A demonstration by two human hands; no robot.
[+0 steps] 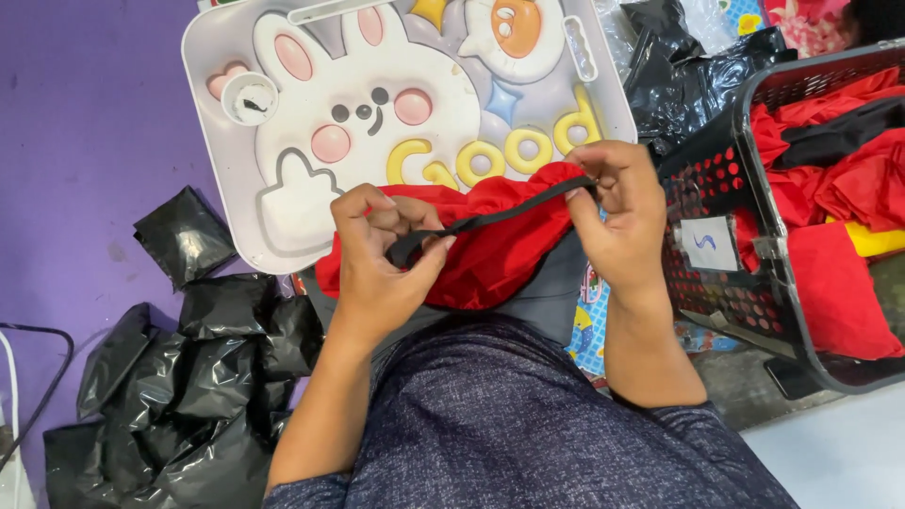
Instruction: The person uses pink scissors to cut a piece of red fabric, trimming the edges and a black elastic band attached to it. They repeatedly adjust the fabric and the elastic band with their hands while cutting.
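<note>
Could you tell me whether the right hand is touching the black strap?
Touching: the head view shows the right hand pinching the black strap end.

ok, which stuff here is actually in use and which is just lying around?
In use:
- left hand and right hand, pinching a black strap taut
- red cloth under the strap
- white rabbit tray beneath it

Lying about:
- black plastic bags
- black basket of red fabric
</note>
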